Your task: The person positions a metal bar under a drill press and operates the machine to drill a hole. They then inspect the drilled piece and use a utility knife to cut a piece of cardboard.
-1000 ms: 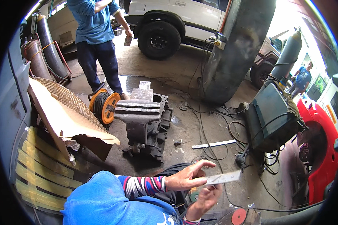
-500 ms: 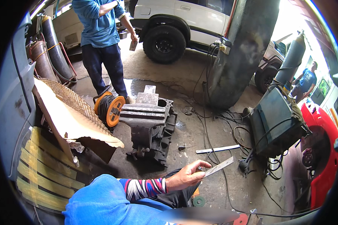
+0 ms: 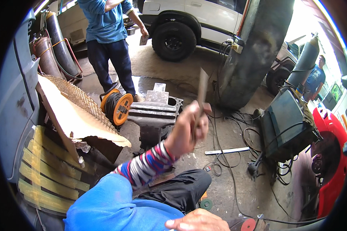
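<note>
My left hand [image 3: 189,127] is raised in front of the vise, closed on a flat metal bar [image 3: 202,84] that tilts upward and is blurred. My right hand [image 3: 196,222] is low at the bottom edge against my blue shirt; its fingers are partly cut off, so I cannot tell what, if anything, they hold. Behind my left hand, a large grey vise [image 3: 150,113] sits on an engine block [image 3: 176,102]. A long flat strip [image 3: 226,150] lies on the floor to the right, among cables.
A person in blue [image 3: 106,23] stands beyond the vise; another [image 3: 312,79] is at far right. Cable reel [image 3: 120,109], torn cardboard [image 3: 85,123] and gas cylinders [image 3: 59,50] are left. Pillar [image 3: 250,61], dark metal box [image 3: 283,125] and red body panel [image 3: 329,161] are right.
My left hand has swung up and forward with the bar, tipping it upright. My right hand left the bar earlier and is now lower, at the bottom edge.
</note>
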A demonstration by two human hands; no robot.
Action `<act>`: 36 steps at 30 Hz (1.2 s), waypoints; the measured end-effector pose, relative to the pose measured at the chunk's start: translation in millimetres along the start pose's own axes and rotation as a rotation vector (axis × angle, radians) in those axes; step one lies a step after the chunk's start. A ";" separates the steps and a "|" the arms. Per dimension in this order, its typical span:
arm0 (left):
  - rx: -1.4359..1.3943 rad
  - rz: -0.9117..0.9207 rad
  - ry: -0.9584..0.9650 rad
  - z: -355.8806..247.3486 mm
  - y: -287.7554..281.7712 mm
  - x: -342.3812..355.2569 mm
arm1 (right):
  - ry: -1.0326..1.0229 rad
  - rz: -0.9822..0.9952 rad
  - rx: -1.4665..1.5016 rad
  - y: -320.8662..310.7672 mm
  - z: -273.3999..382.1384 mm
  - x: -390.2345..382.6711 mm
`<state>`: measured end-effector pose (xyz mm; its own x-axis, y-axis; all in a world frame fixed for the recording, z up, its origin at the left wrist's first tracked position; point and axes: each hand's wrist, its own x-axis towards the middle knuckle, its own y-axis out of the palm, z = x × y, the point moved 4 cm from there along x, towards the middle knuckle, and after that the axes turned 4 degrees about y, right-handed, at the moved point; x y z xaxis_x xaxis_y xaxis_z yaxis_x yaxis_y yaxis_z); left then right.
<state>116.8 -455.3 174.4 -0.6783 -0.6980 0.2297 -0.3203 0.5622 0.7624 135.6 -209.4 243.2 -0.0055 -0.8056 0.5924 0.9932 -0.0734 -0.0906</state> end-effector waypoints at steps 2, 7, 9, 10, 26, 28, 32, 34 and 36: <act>-0.045 -0.079 0.198 -49.1 7.7 37.6 | 0.103 0.064 -0.134 -5.6 -10.8 -7.4; -0.040 -0.019 0.478 -160.0 14.9 117.9 | 0.465 -0.028 -0.033 -18.1 -49.0 -40.4; -0.057 -0.073 0.418 -192.1 4.0 144.1 | 0.634 -0.198 0.155 -19.7 -65.1 -55.1; -0.103 -0.053 0.373 -204.5 -2.1 153.1 | 0.631 -0.191 0.104 -24.0 -68.6 -57.5; 0.207 0.133 -0.154 22.2 -50.0 -1.0 | 0.828 -0.636 0.168 -28.5 -93.7 -81.4; 0.296 0.133 -0.238 54.7 -53.1 -21.3 | 0.834 -0.710 0.217 -28.7 -96.4 -90.6; 0.559 0.171 -0.269 69.5 -59.6 -35.8 | 0.836 -0.689 0.225 -28.9 -101.1 -106.0; 0.585 0.183 -0.315 68.7 -58.5 -40.3 | 0.823 -0.666 0.212 -28.2 -104.7 -112.1; 0.562 0.200 -0.354 68.9 -53.7 -48.2 | 0.807 -0.674 0.214 -28.3 -108.9 -119.0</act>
<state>121.2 -421.3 80.7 -0.9043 -0.4239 0.0495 -0.3957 0.8763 0.2748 95.4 -175.4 88.1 -0.5578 -0.7935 -0.2434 0.7557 -0.6068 0.2463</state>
